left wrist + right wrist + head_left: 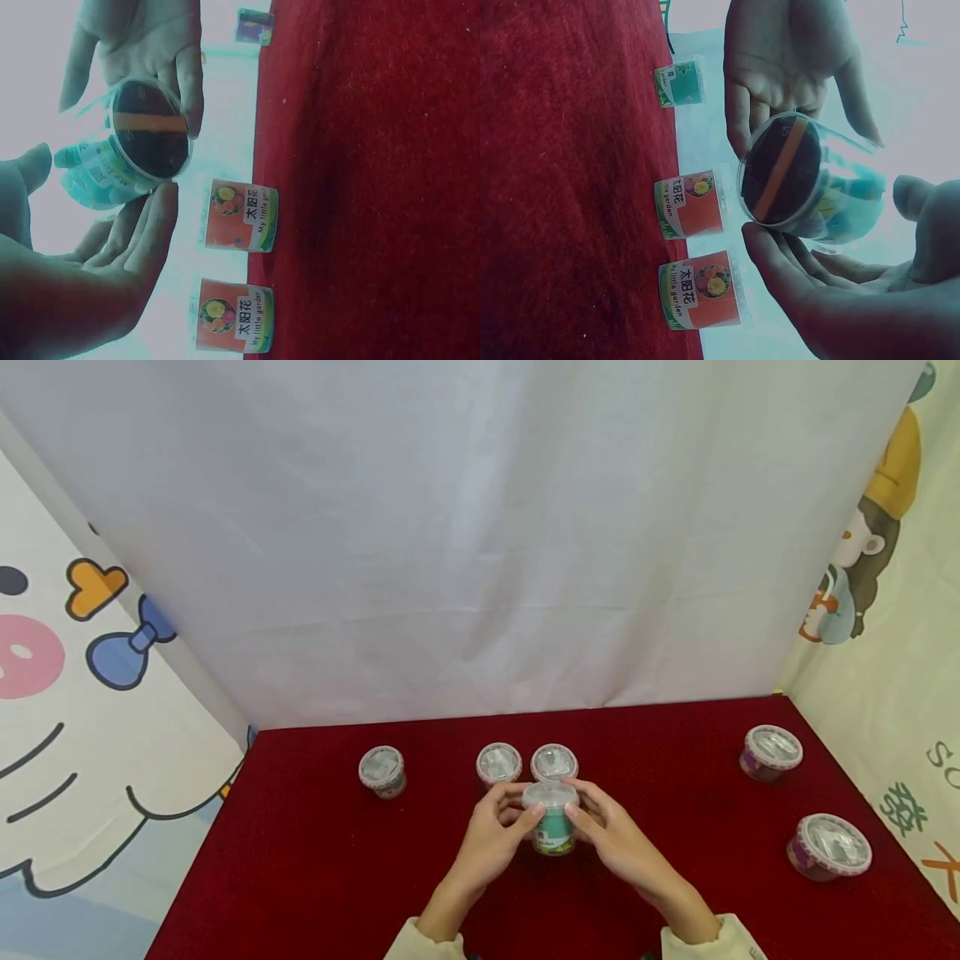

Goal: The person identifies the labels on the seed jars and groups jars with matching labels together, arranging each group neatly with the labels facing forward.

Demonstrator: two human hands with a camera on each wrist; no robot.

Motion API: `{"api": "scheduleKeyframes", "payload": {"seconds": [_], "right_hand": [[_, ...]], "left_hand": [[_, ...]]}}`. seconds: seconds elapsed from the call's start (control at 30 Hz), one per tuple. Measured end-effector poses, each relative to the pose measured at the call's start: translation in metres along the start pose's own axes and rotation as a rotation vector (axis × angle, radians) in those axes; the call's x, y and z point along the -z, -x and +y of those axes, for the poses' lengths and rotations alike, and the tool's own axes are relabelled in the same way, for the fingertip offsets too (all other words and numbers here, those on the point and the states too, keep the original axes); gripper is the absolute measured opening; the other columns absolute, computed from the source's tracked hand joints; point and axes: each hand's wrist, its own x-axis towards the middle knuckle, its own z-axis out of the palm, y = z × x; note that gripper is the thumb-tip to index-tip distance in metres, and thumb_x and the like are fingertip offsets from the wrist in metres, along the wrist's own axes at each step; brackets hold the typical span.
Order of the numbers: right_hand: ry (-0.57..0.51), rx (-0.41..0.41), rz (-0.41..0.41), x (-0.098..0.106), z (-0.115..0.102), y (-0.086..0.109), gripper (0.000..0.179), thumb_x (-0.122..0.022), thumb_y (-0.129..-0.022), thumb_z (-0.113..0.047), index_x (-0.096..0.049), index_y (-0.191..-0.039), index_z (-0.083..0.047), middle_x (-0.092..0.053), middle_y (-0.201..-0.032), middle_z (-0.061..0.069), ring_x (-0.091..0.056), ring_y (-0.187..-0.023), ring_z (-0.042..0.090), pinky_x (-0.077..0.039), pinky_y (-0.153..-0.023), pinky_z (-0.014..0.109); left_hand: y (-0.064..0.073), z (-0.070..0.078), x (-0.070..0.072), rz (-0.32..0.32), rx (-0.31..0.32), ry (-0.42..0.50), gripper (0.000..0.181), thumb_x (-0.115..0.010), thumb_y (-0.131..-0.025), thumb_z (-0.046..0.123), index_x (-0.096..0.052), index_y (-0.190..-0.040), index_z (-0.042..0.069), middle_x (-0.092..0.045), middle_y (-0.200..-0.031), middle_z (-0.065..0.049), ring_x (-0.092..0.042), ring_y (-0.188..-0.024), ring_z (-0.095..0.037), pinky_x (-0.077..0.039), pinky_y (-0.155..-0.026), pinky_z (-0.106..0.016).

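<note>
A small clear plastic tub with a green label (555,832) is held upright between both hands. The left hand (489,842) grips its left side, thumb at the front; from the right, the right hand (621,843) grips it the same way. Both wrist views look at the tub's underside, dark brown with an orange stripe (781,171), raised off the red cloth. Just behind it stand two tubs with orange labels and flower pictures, the left one (498,763) and the right one (554,762), partly hidden by the held tub in the head view.
Another green-labelled tub (383,770) stands at the back left. At the right are two purple tubs, one farther back (770,752) and one nearer (829,847). A red cloth (315,860) covers the table, with a white curtain (450,543) behind and printed sheets at the sides.
</note>
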Motion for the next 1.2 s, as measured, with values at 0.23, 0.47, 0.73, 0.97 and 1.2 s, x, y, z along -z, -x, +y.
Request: {"api": "scheduleKeyframes", "payload": {"seconds": [0.23,0.47,0.73,0.97,1.2], "right_hand": [[0.037,0.025,-0.001,-0.002,0.000,-0.003,0.057,-0.050,-0.115,-0.025,-0.032,-0.160,0.005,-0.039,-0.160,0.033,-0.044,-0.146,0.046,-0.054,-0.108,0.038],[0.022,0.000,-0.034,-0.002,0.000,-0.005,0.059,-0.047,-0.115,-0.026,-0.029,-0.161,0.006,-0.040,-0.159,0.035,-0.048,-0.143,0.044,-0.054,-0.106,0.033],[0.042,0.002,0.019,-0.008,0.001,-0.006,0.056,-0.052,-0.114,-0.025,-0.035,-0.159,0.004,-0.047,-0.153,0.032,-0.052,-0.140,0.041,-0.055,-0.104,0.034],[0.032,-0.009,0.007,-0.006,0.002,-0.007,0.057,-0.052,-0.114,-0.025,-0.035,-0.159,0.005,-0.046,-0.154,0.032,-0.052,-0.140,0.042,-0.055,-0.102,0.031],[0.018,-0.027,-0.004,-0.007,0.001,-0.008,0.058,-0.050,-0.114,-0.026,-0.032,-0.160,0.005,-0.045,-0.156,0.032,-0.051,-0.141,0.041,-0.054,-0.106,0.037]], "left_hand": [[0.003,0.002,0.004,0.017,-0.002,-0.029,0.046,-0.069,-0.105,0.025,-0.056,-0.140,-0.001,-0.069,-0.123,-0.016,-0.066,-0.101,-0.018,-0.058,-0.082,-0.031],[0.003,0.000,0.011,-0.036,0.007,-0.002,0.043,-0.064,-0.108,0.024,-0.057,-0.142,-0.001,-0.068,-0.126,-0.019,-0.068,-0.100,-0.017,-0.061,-0.086,-0.034],[0.004,0.000,0.009,0.031,0.007,-0.003,0.045,-0.069,-0.105,0.023,-0.057,-0.139,-0.004,-0.067,-0.121,-0.017,-0.066,-0.100,-0.016,-0.061,-0.084,-0.032],[0.005,0.001,0.011,-0.005,0.023,0.011,0.046,-0.065,-0.107,0.024,-0.054,-0.143,-0.004,-0.066,-0.125,-0.019,-0.067,-0.102,-0.019,-0.061,-0.086,-0.034],[0.005,0.002,0.015,-0.007,0.016,0.003,0.046,-0.067,-0.107,0.024,-0.056,-0.142,-0.004,-0.070,-0.124,-0.019,-0.068,-0.101,-0.018,-0.062,-0.085,-0.034]]}}
